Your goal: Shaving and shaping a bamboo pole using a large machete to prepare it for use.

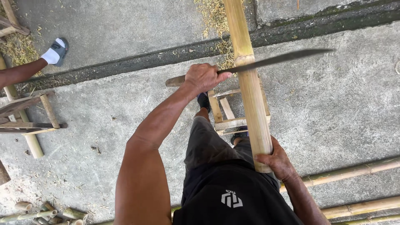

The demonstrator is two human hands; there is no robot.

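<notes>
A thick, pale yellow bamboo pole (pixel 250 91), smooth-skinned with a raised node ring near its far part, runs from the near centre to the far edge, resting on a small wooden slatted stand (pixel 227 114) on the grey concrete floor (pixel 341 108). The left hand (pixel 205 77) is closed around the handle of a long dark-bladed knife (pixel 275 59), whose blade lies across the pole at the node. The right hand (pixel 278 160) wraps the pole's near end, fingers curled. More bamboo poles (pixel 354 171) lie near right; another person's sandalled foot (pixel 56 51) shows far left.
</notes>
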